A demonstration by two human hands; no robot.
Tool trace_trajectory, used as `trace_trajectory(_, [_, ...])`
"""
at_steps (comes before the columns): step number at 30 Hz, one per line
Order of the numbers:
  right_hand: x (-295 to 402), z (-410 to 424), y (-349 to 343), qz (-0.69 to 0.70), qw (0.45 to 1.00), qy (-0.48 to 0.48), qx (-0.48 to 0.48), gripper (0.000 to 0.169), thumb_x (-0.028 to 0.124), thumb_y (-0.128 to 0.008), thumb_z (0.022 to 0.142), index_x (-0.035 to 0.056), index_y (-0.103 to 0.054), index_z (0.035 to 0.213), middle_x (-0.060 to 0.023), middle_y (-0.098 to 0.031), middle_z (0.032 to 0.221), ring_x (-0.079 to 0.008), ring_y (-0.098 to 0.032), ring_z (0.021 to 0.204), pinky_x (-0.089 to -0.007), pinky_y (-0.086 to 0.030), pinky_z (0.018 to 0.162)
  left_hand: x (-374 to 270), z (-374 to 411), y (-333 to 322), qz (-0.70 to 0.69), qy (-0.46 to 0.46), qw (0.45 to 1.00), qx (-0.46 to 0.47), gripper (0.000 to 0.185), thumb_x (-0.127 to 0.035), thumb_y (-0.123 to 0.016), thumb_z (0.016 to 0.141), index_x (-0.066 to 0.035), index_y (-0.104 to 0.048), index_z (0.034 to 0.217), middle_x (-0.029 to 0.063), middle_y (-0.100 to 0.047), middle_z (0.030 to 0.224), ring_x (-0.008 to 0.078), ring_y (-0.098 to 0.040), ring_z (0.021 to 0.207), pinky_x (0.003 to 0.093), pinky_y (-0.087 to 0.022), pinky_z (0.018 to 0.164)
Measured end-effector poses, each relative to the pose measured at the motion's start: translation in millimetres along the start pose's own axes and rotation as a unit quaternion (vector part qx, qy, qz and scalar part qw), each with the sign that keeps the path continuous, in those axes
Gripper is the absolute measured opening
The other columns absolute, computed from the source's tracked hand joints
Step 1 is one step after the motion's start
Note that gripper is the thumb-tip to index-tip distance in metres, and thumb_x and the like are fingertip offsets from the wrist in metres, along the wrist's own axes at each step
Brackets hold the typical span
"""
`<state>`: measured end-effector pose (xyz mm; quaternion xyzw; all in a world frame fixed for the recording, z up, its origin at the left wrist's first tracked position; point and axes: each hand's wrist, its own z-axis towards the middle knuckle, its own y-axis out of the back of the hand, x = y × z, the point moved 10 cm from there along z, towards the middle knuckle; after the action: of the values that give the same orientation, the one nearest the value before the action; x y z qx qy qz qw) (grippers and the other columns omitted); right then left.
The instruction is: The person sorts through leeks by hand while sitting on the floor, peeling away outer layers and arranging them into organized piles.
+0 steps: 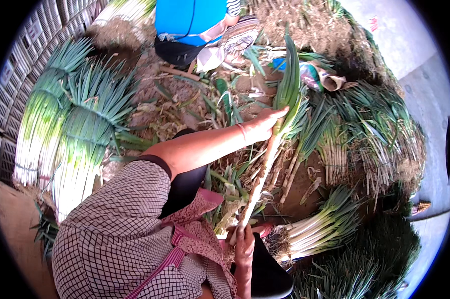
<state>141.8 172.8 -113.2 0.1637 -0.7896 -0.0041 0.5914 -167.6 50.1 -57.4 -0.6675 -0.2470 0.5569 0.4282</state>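
A long, soil-marked green onion stalk (259, 181) slants across the middle, its broad green leaves at the top. My left hand (263, 124) is closed around it where the leaves begin. Near the root end, close to my apron, my right hand (244, 241) grips the same stalk. Roots show below that hand, partly hidden. To the right of my right hand lies a pile of pale, peeled green onions (311, 233), roots towards me. Several unpeeled stalks (292, 170) lie just beyond the held one.
Tied green onion bundles (85, 138) stand at left beside stacked plastic crates (8, 93). Another person (234, 18) sits at the top by a blue object (191, 22). Untrimmed bundles (374, 149) line the right. Leaf scraps (172, 108) litter the ground; more greens (344, 276) lie lower right.
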Motion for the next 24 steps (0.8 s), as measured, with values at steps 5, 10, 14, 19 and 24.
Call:
trace_trajectory(5, [119,98,51,-0.090,0.935,0.230,-0.256,0.053,0.037,-0.063,0.086,-0.0060,-0.052,0.114,-0.0159,-0.062,0.098,-0.0218,-0.061,0.086,-0.0340,-0.050,0.080,2,-14,-25,-0.040,-0.012,0.997,0.058,0.035,-0.032,-0.058,0.089,0.001,-0.056,0.102,0.0087,-0.059,0.088,0.0215,-0.061,0.079,0.0404,-0.054,0.082])
trace_trajectory(10, [168,197,42,0.170,0.921,0.264,-0.232,0.031,0.019,-0.068,0.083,0.0018,-0.054,0.105,-0.0070,-0.060,0.095,-0.0139,-0.056,0.083,-0.0284,-0.047,0.076,-9,-8,-18,0.004,-0.080,0.996,0.043,0.027,-0.022,-0.058,0.090,-0.002,-0.055,0.107,0.0085,-0.061,0.089,0.0170,-0.059,0.071,0.0317,-0.053,0.063])
trace_trajectory(14, [170,208,31,0.217,0.883,0.358,-0.211,0.022,0.017,-0.067,0.083,0.0036,-0.054,0.095,-0.0043,-0.058,0.085,-0.0112,-0.053,0.074,-0.0245,-0.044,0.067,-39,-11,-21,0.000,-0.097,0.994,0.055,0.025,-0.016,-0.057,0.090,-0.002,-0.053,0.110,0.0073,-0.061,0.094,0.0176,-0.060,0.082,0.0317,-0.054,0.072])
trace_trajectory(19, [118,156,-1,-0.026,0.910,0.316,-0.268,0.026,0.019,-0.065,0.082,0.0017,-0.052,0.095,-0.0085,-0.059,0.081,-0.0120,-0.055,0.069,-0.0291,-0.048,0.061,-78,-1,9,0.054,-0.142,0.988,-0.006,0.033,-0.016,-0.059,0.088,0.001,-0.051,0.115,0.0093,-0.059,0.099,0.0207,-0.060,0.084,0.0381,-0.054,0.080])
trace_trajectory(24, [-69,112,-39,-0.295,0.948,0.106,-0.049,0.034,0.018,-0.067,0.072,0.0021,-0.057,0.101,-0.0171,-0.065,0.082,-0.0318,-0.063,0.073,-0.0385,-0.051,0.064,-88,-3,11,0.119,-0.138,0.983,0.036,0.042,-0.025,-0.059,0.089,-0.003,-0.046,0.122,0.0105,-0.053,0.116,0.0249,-0.061,0.092,0.0448,-0.053,0.084])
